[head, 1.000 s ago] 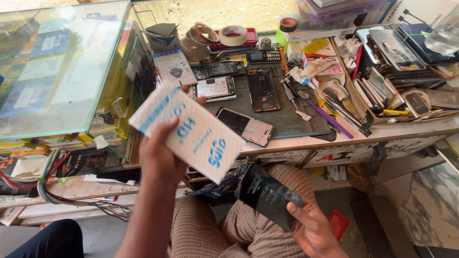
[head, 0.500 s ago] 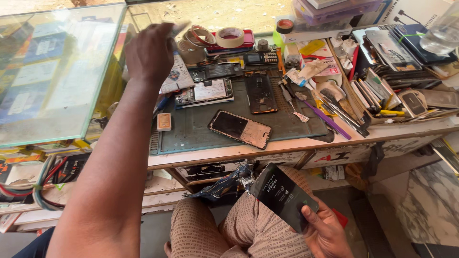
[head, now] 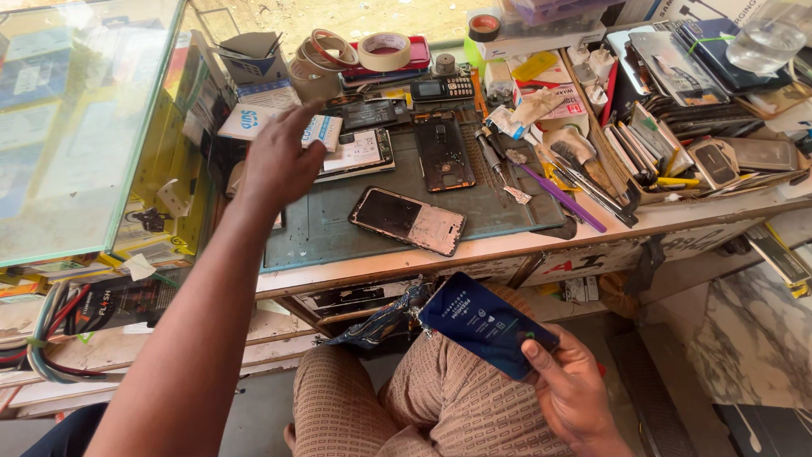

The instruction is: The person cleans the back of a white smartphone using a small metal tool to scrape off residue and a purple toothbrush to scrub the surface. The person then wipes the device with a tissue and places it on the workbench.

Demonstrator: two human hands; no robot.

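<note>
From the head camera, looking down over the person's lap and a crowded tabletop (head: 507, 245), the left hand (head: 275, 161) reaches out over the left part of a dark green work mat (head: 338, 224). Its fingers are spread and loose, the index finger stretched toward a white and blue box (head: 326, 129) that lies flat at the far left edge of the mat. The hand grips nothing; whether the fingertip touches the box cannot be told.

The right hand (head: 575, 393) sits low over the person's lap, below the tabletop's front edge. It is closed around the lower end of a flat dark blue packet (head: 486, 324), thumb on its face and the fingers behind, so the packet tilts up and to the left above the striped brown trousers (head: 423, 406).

On the mat, just right of the left hand, a phone with a worn back (head: 408, 220) lies at an angle. Farther back, another phone with its back opened (head: 441, 152) stands lengthwise. A purple tool (head: 562, 196) rests along the mat's right edge. Rolls of tape (head: 385, 51) sit at the far side of the tabletop, and a glass display case (head: 76, 135) fills the left.
</note>
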